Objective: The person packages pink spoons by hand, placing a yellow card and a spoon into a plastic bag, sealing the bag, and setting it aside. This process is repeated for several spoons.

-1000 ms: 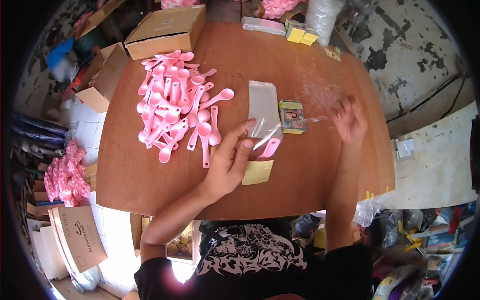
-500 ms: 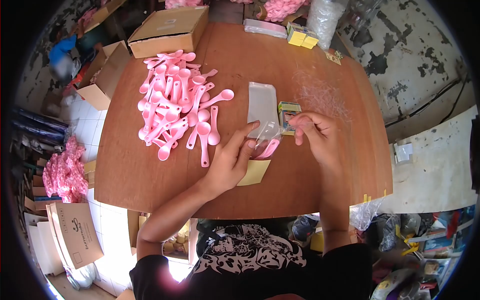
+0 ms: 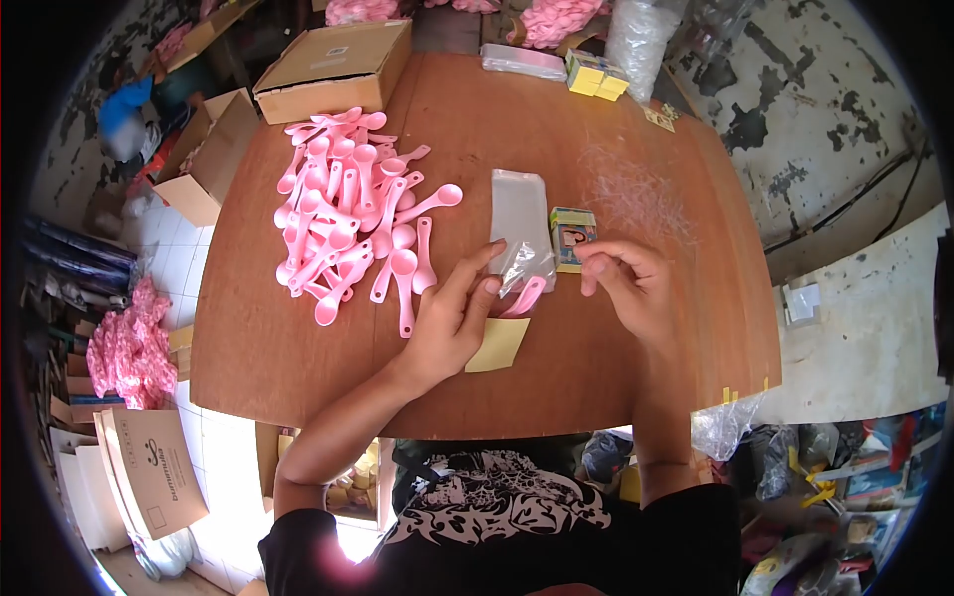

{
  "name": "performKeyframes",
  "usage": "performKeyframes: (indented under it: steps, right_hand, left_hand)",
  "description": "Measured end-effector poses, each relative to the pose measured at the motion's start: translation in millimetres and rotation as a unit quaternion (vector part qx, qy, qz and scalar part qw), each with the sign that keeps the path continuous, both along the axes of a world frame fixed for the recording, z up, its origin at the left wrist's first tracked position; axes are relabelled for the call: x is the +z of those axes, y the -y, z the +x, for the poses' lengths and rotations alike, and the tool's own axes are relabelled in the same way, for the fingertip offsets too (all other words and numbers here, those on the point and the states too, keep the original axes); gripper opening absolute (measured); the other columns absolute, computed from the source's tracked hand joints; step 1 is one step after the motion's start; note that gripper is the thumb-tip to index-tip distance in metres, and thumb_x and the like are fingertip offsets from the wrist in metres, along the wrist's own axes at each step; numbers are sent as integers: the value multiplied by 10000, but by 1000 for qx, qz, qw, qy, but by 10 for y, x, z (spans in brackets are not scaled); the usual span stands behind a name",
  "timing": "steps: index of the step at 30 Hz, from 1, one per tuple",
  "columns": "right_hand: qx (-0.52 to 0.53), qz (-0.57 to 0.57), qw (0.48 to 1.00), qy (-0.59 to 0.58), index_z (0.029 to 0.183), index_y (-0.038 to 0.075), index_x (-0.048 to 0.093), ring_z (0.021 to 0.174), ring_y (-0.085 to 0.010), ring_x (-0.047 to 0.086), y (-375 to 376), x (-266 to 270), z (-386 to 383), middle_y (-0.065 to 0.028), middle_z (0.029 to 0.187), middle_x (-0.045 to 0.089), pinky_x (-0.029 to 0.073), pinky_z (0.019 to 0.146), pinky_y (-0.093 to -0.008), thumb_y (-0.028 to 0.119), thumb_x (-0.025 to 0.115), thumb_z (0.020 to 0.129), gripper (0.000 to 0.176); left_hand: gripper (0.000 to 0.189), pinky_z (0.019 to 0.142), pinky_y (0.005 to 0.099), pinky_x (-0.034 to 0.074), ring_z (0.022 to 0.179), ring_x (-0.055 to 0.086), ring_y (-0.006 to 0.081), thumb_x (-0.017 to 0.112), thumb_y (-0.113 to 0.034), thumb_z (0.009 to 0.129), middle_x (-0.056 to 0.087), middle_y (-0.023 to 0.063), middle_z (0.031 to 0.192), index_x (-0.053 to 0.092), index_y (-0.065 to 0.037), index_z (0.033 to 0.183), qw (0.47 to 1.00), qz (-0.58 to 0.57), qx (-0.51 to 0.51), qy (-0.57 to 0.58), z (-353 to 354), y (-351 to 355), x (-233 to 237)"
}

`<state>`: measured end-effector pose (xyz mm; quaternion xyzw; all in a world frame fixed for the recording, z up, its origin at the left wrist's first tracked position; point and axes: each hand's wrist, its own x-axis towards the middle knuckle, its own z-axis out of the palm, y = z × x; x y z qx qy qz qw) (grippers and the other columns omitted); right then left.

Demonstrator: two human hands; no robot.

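My left hand (image 3: 449,323) has its thumb and fingers closed on a clear plastic bag (image 3: 519,266). A pink measuring spoon (image 3: 527,296) shows at the bag, beside a pale yellow card (image 3: 500,346) below my fingers. My right hand (image 3: 634,286) is apart from the bag, its fingertips pinched together; I cannot tell what is between them. Just beyond the held bag lies a stack of flat clear bags (image 3: 519,204). A small stack of printed cards (image 3: 573,238) stands between that and my right hand.
Many pink spoons (image 3: 343,209) are heaped on the left of the wooden table (image 3: 447,109). Thin clear strips (image 3: 641,194) lie in a tangle at right. Along the back are a cardboard box (image 3: 333,70), more bags (image 3: 522,62) and yellow card stacks (image 3: 596,74). A person (image 3: 124,119) is at far left.
My right hand has drawn slightly right, away from the bag, and the clear film between the hands is no longer stretched out. The held bag has shifted a little left with the spoon.
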<state>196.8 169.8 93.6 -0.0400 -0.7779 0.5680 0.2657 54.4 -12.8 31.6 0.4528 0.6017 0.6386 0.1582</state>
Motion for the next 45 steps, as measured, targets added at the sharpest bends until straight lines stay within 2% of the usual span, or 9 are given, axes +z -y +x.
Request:
performKeyframes:
  steps: [7,10,12,16,18,24,28,36,45]
  right_hand:
    - [-8,-236,953,-190,979,-21,640,606,-126,592,-504,-1,248,-51,750,642,477,583,-257,174,616,959,197]
    - [188,-324,885,-277,1008,-15,630,604,-109,577,-1375,-252,359,-40,716,633,463,545,-245,154,626,945,180]
    - [-234,-53,953,184,1045,-18,636,626,-87,566,-1882,-597,384,-37,767,641,461,548,-233,111,615,931,173]
    - [-340,1,911,232,1197,-25,598,720,-87,578,-1900,-667,505,-34,850,632,468,616,-259,189,649,916,357]
    - [-400,29,916,20,1232,-19,588,798,-88,593,-1227,-430,353,-31,890,630,483,681,-247,198,673,912,396]
    - [10,-97,991,96,1137,5,648,841,-85,594,163,-301,-28,-19,976,649,491,754,-243,74,660,917,231]
    - [25,-110,994,11,1024,-13,674,830,-106,605,341,-140,-171,-47,944,660,486,746,-259,54,668,898,142]
    - [-109,274,947,-127,853,-8,704,781,-187,639,294,302,-219,-105,870,672,494,692,-304,32,718,821,53]
    - [-107,-151,983,10,899,-19,681,804,-102,609,445,86,-175,-37,827,649,481,712,-256,68,669,901,88]
  left_hand:
    - [345,561,225,428,620,526,56,485,-94,1017,613,56,752,478,-5,1351,998,31,-11,52,-26,14,-36]
    - [348,568,215,416,628,506,44,468,-109,1027,595,31,743,469,-2,1358,999,28,4,36,-3,49,66]
    - [348,573,218,415,635,500,42,456,-116,1032,591,28,740,464,-3,1361,999,32,5,24,15,38,73]
    - [357,627,225,451,672,557,62,465,-106,1027,625,57,800,450,1,1367,999,43,8,19,14,24,51]
    - [363,679,235,476,746,603,87,463,-105,1028,647,84,873,444,3,1373,999,-2,-2,39,-10,51,25]
    - [393,853,283,516,1006,657,177,443,-96,1031,668,161,1079,399,-6,1411,997,13,-53,49,0,15,-15]
    - [546,943,360,487,1063,638,247,480,-193,1029,626,198,1163,243,-41,1496,984,75,-141,76,-4,31,-49]
    - [931,1071,464,365,1278,476,352,689,-412,886,412,235,1420,116,-58,1530,972,196,-127,14,-215,-20,-5]
    - [721,934,352,518,1076,637,220,807,-53,757,634,143,1201,447,-32,1382,985,-2,-170,9,5,-67,-39]
